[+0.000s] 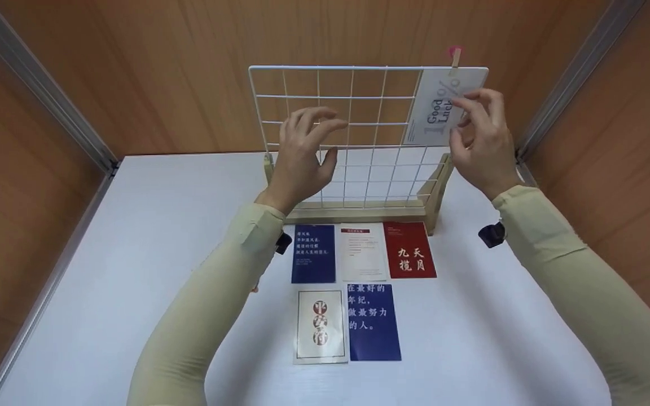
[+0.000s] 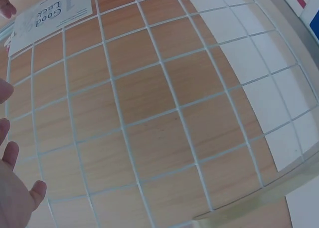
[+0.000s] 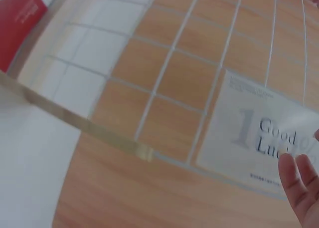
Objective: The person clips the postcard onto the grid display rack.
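Note:
A white card (image 1: pixel 429 121) printed "Good Luck" hangs at the upper right of a white wire grid (image 1: pixel 352 123). A small wooden clip (image 1: pixel 456 58) with a pink top holds it to the grid's top bar. My right hand (image 1: pixel 486 141) is over the card's right edge, fingers bent loosely with nothing between them; whether they touch the card I cannot tell. In front of the grid's left half, my left hand (image 1: pixel 302 160) is raised with loosely curved fingers and holds nothing. The left wrist view shows its thumb (image 2: pixel 37 194) apart from the other fingers.
The grid stands in a wooden base (image 1: pixel 359 214) on the white table (image 1: pixel 178 225). Before it lie blue cards (image 1: pixel 313 268) (image 1: pixel 376 344), a white card (image 1: pixel 363 256), a red card (image 1: pixel 409 239) and a cream card (image 1: pixel 333 349). Wooden walls (image 1: pixel 189 73) enclose the table.

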### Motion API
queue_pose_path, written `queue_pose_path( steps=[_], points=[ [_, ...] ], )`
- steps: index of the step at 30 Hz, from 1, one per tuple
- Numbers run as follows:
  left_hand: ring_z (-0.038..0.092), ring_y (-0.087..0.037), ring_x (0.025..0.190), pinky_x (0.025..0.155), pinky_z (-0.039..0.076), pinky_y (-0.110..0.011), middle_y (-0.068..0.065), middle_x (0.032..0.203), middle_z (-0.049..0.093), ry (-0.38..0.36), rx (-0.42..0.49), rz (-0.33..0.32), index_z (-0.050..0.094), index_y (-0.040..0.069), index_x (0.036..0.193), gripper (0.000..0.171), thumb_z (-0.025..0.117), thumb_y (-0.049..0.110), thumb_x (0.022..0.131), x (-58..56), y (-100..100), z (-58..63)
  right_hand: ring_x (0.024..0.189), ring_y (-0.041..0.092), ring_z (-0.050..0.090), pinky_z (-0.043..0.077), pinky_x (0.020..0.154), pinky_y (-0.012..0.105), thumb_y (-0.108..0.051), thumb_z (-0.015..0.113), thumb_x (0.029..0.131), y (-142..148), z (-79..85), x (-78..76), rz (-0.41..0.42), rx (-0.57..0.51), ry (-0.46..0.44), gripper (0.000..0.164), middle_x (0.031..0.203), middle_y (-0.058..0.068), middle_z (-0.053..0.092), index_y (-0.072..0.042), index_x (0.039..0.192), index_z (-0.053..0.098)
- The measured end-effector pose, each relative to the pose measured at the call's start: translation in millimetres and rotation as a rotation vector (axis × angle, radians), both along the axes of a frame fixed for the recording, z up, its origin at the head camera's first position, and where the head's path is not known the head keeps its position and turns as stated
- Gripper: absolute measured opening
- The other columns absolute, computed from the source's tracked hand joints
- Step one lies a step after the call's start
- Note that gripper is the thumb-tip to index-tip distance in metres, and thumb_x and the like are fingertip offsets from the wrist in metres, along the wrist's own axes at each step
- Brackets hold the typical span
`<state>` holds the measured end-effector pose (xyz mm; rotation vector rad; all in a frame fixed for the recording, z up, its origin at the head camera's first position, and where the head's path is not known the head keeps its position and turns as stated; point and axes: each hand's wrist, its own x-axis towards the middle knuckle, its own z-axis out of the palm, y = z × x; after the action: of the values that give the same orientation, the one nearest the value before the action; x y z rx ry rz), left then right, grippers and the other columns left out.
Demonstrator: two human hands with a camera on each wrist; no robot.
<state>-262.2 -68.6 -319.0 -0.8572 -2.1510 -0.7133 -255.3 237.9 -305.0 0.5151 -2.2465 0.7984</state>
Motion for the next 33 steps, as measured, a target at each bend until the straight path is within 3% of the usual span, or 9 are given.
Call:
queue_pose_path(
  steps=[6,15,22,27,33],
  points=[
    [0.042,-0.028,0.126,0.108,0.022,-0.055,-0.009,0.131,0.055,-0.024,0.003,0.01,0.065,0.014,0.124,0.037,0.064,0.006,0.089,4.3,-5,-7.3,0.097,0.017,0.054,0.046,0.073,0.014,-0.002,0.061,0.094,-7,-22.7,14.9,0.051,0.02,-0.044,0.039,0.129,0.018,0.046,-0.001,0.132,0.057],
    [0.041,-0.029,0.13,0.111,0.018,-0.055,-0.008,0.136,0.054,-0.051,-0.015,0.036,0.066,0.016,0.125,0.037,0.066,0.008,0.088,14.9,-8,-18.1,0.104,0.021,0.055,0.046,0.074,0.012,0.001,0.065,0.091,-17,-47.6,33.3,0.098,-0.007,-0.113,0.044,0.134,0.018,0.043,-0.001,0.134,0.055],
    [0.039,-0.027,0.133,0.11,0.019,-0.056,-0.007,0.139,0.053,-0.057,-0.024,0.033,0.068,0.019,0.124,0.039,0.065,0.006,0.087,22.7,-6,-25.2,0.093,0.019,0.059,0.047,0.075,0.012,0.0,0.065,0.091,-27,-63.5,46.5,0.127,-0.011,-0.164,0.043,0.135,0.018,0.043,0.0,0.133,0.056],
    [0.04,-0.028,0.132,0.11,0.018,-0.056,-0.008,0.137,0.054,-0.069,-0.028,0.03,0.067,0.019,0.125,0.039,0.065,0.008,0.088,27.1,-5,-31.9,0.108,0.024,0.055,0.052,0.079,0.021,-0.001,0.065,0.091,-30,-73.2,53.0,0.127,-0.008,-0.171,0.043,0.136,0.018,0.044,0.0,0.133,0.056],
    [0.038,-0.03,0.132,0.111,0.017,-0.056,-0.008,0.139,0.051,-0.089,-0.026,0.036,0.067,0.02,0.126,0.04,0.066,0.007,0.088,33.1,-7,-43.7,0.111,0.024,0.055,0.055,0.079,0.03,0.001,0.064,0.091,-30,-82.7,61.0,0.133,-0.024,-0.214,0.044,0.137,0.017,0.043,0.001,0.134,0.055]
  ],
)
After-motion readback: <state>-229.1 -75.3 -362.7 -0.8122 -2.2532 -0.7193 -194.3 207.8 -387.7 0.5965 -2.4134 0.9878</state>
